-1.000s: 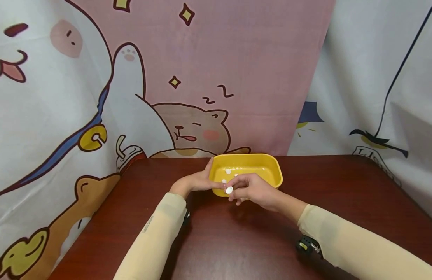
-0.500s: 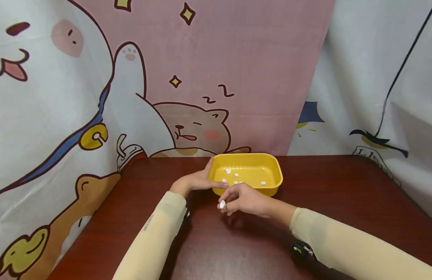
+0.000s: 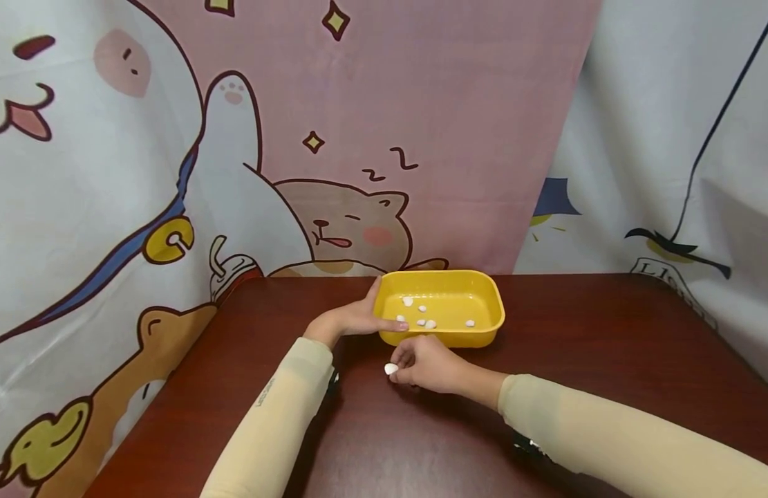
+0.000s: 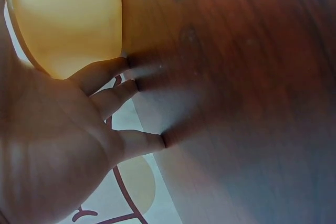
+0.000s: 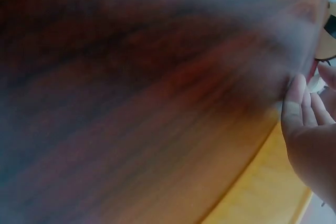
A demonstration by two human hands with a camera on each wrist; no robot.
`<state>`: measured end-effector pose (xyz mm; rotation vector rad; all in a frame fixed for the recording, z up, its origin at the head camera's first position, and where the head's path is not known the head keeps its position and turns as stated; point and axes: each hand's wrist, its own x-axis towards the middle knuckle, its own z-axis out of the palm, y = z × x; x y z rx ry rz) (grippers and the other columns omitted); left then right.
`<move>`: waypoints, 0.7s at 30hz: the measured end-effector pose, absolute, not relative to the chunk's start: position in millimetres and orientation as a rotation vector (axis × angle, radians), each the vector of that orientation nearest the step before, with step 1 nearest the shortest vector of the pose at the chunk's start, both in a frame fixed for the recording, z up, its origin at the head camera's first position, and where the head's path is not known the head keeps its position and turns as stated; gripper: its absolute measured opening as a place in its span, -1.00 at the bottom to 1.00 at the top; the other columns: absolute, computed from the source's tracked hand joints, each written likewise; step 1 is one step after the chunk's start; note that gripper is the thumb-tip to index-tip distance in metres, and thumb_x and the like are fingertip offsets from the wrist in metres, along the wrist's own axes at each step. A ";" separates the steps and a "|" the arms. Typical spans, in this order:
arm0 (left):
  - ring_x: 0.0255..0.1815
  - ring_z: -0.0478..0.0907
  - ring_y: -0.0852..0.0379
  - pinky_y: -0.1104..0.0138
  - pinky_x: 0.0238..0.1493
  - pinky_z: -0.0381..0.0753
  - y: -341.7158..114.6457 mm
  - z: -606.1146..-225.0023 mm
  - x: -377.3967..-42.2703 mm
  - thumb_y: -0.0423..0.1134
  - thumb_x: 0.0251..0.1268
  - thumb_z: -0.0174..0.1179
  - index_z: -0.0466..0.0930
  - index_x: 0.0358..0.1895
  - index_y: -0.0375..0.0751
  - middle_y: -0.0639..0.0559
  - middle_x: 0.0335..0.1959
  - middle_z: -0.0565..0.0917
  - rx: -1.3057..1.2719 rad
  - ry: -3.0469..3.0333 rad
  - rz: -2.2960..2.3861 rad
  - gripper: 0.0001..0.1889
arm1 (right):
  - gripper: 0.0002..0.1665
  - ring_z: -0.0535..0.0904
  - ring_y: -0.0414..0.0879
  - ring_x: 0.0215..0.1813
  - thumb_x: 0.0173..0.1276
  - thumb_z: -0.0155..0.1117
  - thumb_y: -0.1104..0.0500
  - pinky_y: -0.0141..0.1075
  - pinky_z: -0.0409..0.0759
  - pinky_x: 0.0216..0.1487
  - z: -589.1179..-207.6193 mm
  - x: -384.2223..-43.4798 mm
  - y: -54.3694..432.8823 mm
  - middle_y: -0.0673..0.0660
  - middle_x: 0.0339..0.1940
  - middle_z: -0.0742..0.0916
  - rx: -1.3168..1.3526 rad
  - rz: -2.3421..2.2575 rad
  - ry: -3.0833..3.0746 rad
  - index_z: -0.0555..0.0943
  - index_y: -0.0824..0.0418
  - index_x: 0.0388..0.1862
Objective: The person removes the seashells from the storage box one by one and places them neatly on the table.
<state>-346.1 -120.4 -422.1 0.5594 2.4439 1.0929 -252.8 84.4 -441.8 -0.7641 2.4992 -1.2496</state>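
Note:
My right hand (image 3: 435, 365) pinches a small white pebble-like piece (image 3: 391, 369) between thumb and fingertips, low over the table just in front of the yellow plastic basin (image 3: 467, 339). In the right wrist view the same white piece (image 5: 316, 84) shows partly behind the fingers. My left hand (image 3: 359, 317) lies against the basin's left end, its thumb stretched along the front rim. From the left wrist view, the left hand's fingers (image 4: 139, 142) look spread and straight, with tips at the table beside the basin wall. Several similar white pieces (image 3: 408, 301) lie scattered on the basin's floor.
The dark reddish-brown wooden table (image 3: 583, 339) extends around the basin on both sides and in front. Behind it hangs a cloth backdrop (image 3: 471, 138) with cartoon animals, close to the table's far edge.
My right hand has moved from over the basin's front rim down and left, toward the table, still pinching the white piece. White pieces it covered now show. The left hand stays put.

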 end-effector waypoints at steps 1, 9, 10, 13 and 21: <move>0.56 0.34 -0.10 -0.08 0.70 0.18 -120.5 -422.3 -345.9 0.30 0.21 0.47 -0.55 0.75 0.15 -0.19 0.70 0.13 0.558 2.445 1.090 0.40 | -0.83 0.63 -0.21 -0.50 0.32 0.57 0.25 -0.36 0.66 -0.44 -443.0 -253.1 83.6 0.02 -0.37 0.76 -0.782 -1.232 2.521 0.72 0.25 -0.20; 0.56 0.34 -0.08 -0.07 0.69 0.20 -122.8 -422.8 -346.5 0.35 0.19 0.46 -0.57 0.75 0.17 -0.14 0.75 0.05 0.555 2.465 1.069 0.42 | -0.85 0.50 -0.29 -0.40 0.28 0.63 0.17 -0.42 0.51 -0.32 -446.1 -256.4 68.4 -0.08 -0.46 0.66 -0.948 -1.086 2.664 0.76 0.13 -0.28; 0.56 0.34 -0.08 -0.07 0.70 0.20 -123.2 -422.8 -346.4 0.35 0.18 0.46 -0.57 0.75 0.18 -0.13 0.75 0.04 0.547 2.467 1.066 0.42 | -0.84 0.49 -0.28 -0.40 0.28 0.63 0.15 -0.42 0.49 -0.32 -446.6 -256.6 65.1 -0.09 -0.47 0.64 -0.956 -1.058 2.679 0.77 0.12 -0.29; 0.56 0.35 -0.09 -0.07 0.70 0.20 -123.4 -423.0 -345.9 0.38 0.16 0.46 -0.59 0.74 0.21 -0.13 0.76 0.04 0.524 2.470 1.055 0.43 | -0.83 0.48 -0.26 -0.41 0.26 0.65 0.14 -0.40 0.47 -0.33 -447.1 -255.3 55.7 -0.09 -0.51 0.63 -0.970 -0.987 2.703 0.78 0.14 -0.28; 0.62 0.30 -0.11 -0.08 0.70 0.19 -122.8 -422.8 -345.8 0.41 0.18 0.43 -0.63 0.73 0.23 -0.15 0.81 -0.10 0.494 2.478 1.021 0.43 | -0.82 0.49 -0.24 -0.40 0.26 0.65 0.08 -0.37 0.51 -0.28 -447.2 -252.9 40.2 -0.13 -0.50 0.70 -0.968 -0.895 2.755 0.82 0.12 -0.25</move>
